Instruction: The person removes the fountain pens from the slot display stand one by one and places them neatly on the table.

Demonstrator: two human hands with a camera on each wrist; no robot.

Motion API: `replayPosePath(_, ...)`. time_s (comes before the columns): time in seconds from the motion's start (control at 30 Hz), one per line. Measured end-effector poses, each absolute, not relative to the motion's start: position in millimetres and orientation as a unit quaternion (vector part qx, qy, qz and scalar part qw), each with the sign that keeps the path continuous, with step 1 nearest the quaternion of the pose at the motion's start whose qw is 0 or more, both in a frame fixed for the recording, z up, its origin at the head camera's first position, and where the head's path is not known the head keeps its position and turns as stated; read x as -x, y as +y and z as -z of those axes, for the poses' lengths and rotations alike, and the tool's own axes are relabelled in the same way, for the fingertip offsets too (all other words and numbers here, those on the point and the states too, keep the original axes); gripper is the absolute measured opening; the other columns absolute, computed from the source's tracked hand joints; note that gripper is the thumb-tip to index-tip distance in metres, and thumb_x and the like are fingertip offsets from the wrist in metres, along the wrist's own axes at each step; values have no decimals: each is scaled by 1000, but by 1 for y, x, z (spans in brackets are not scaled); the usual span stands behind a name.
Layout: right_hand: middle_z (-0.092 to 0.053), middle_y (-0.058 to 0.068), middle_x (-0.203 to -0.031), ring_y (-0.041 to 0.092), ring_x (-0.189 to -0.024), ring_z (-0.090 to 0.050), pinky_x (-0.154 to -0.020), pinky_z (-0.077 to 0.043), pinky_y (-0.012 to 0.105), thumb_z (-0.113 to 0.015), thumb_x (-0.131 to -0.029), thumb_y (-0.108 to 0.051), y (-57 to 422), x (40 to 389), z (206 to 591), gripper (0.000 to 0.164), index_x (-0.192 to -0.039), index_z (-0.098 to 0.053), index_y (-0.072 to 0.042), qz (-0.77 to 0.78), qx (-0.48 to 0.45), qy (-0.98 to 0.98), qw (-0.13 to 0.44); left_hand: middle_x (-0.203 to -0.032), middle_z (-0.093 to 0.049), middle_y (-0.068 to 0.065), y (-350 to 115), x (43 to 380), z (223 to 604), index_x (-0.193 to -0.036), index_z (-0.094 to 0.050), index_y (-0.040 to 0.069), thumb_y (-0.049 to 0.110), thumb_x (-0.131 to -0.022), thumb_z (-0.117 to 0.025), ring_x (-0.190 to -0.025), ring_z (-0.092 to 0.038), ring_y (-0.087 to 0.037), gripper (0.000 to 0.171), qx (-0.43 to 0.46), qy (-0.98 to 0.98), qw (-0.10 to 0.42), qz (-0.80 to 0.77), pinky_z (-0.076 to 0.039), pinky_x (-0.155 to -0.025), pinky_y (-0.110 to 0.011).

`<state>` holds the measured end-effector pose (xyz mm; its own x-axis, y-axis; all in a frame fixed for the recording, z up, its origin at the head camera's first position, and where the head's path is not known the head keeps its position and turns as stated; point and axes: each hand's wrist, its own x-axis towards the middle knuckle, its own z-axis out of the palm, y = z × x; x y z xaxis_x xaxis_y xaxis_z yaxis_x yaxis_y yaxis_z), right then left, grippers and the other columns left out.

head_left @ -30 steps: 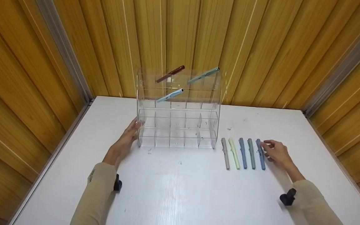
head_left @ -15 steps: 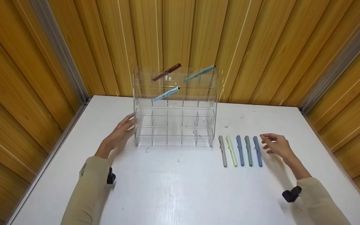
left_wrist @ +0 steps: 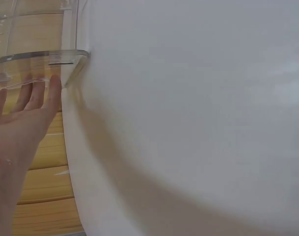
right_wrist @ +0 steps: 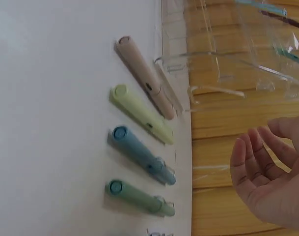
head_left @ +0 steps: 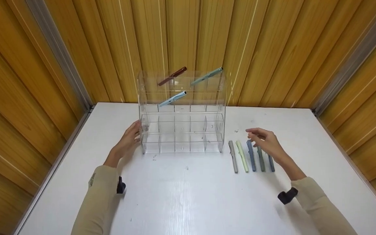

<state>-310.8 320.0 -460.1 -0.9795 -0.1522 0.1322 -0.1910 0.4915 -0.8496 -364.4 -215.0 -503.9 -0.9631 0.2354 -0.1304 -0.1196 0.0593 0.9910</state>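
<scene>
A clear acrylic pen rack (head_left: 182,117) with tiered compartments stands on the table. My left hand (head_left: 125,141) rests its extended fingers against the rack's left side. In the rack lean a dark red pen (head_left: 172,76), a teal pen (head_left: 207,76) and a light blue pen (head_left: 172,99). To the rack's right, several capped pens lie in a row: a grey pen (head_left: 233,158), a pale yellow-green pen (head_left: 242,157), a blue pen (head_left: 251,156), a green pen (right_wrist: 139,197) and another blue pen (head_left: 271,164). Above this row hovers my right hand (head_left: 266,142), fingers loosely bent, holding nothing.
The white table (head_left: 175,195) carries the rack near its back edge. Wood-patterned panels (head_left: 181,42) enclose it at the back and sides. Each sleeve has a black wrist camera, the left camera (head_left: 120,186) and the right camera (head_left: 287,195).
My right hand has moved left from beside the rightmost blue pen to above the row. The pens stay put. My left hand remains at the rack's side.
</scene>
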Motion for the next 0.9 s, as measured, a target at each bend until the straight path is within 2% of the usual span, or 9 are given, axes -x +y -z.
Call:
replayPosePath(0.1, -71, 12, -114, 6, -94, -68, -78, -62, 22, -61, -108, -20, 300, 314, 457, 35, -134, -67, 2, -507, -130, -851, 28, -176, -9, -17, -213, 364, 505, -170, -2, 13, 62, -110, -32, -164, -9, -35, 82, -45, 718, 132, -682, -14, -134, -51)
replayPosePath(0.2, -72, 15, -113, 7, -95, -69, -78, -61, 19, -62, -107, -16, 281, 319, 452, 33, -133, -67, 3, -523, -152, -838, 38, -176, -10, -17, -212, 364, 506, -170, -3, 14, 60, -111, -32, -164, -10, -35, 81, -50, 721, 134, -678, -13, -134, -49)
replayPosePath(0.33, -68, 27, -121, 9, -96, -71, -79, -61, 19, -62, -106, -12, 255, 325, 445, 35, -136, -64, 6, -544, -173, -820, 37, -176, -14, -17, -215, 365, 508, -170, -4, 14, 58, -111, -35, -164, -12, -35, 80, -52, 716, 135, -683, -13, -134, -49)
replayPosePath(0.57, -69, 25, -122, 11, -97, -71, -80, -62, 21, -62, -106, -10, 217, 334, 436, 34, -136, -64, 6, -578, -191, -793, 30, -176, -14, -17, -224, 363, 511, -170, -5, 13, 49, -113, -37, -164, -11, -36, 74, -57, 695, 147, -701, -14, -133, -54)
replayPosePath(0.77, -69, 24, -123, 19, -100, -72, -81, -63, 24, -61, -107, -10, 196, 343, 429, 34, -137, -64, 4, -594, -201, -778, 29, -173, -23, -18, -223, 363, 509, -170, -9, 17, 46, -111, -47, -163, -15, -37, 76, -48, 684, 150, -712, -16, -132, -56)
replayPosePath(0.9, -69, 24, -126, 15, -99, -73, -81, -63, 21, -61, -106, -10, 179, 350, 425, 35, -139, -63, 3, -617, -203, -760, 36, -170, -30, -19, -223, 363, 509, -170, -12, 15, 43, -112, -48, -162, -19, -35, 74, -48, 688, 143, -710, -18, -132, -55)
